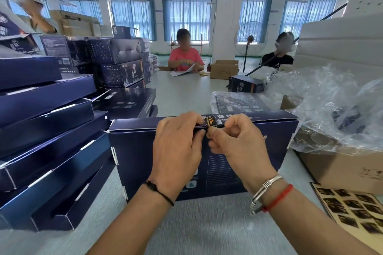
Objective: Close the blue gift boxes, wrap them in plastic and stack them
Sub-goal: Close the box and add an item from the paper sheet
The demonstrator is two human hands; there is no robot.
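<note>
A dark blue gift box [136, 151] stands on its long edge on the table right in front of me, its lid flap folded down along the top. A small black and gold sticker [210, 123] sits over the flap's edge at the top middle. My left hand [178, 149] presses its fingers and thumb on the sticker's left side. My right hand [238, 143] pinches the sticker's lower right part between thumb and forefinger. A plastic-wrapped blue box [238, 102] lies flat just behind.
Leaning stacks of blue boxes [45, 130] fill the left side. A cardboard carton [339, 167] with crumpled clear plastic bags [331, 105] stands at right; a sticker sheet [352, 207] lies at the near right. Two people sit at the table's far end.
</note>
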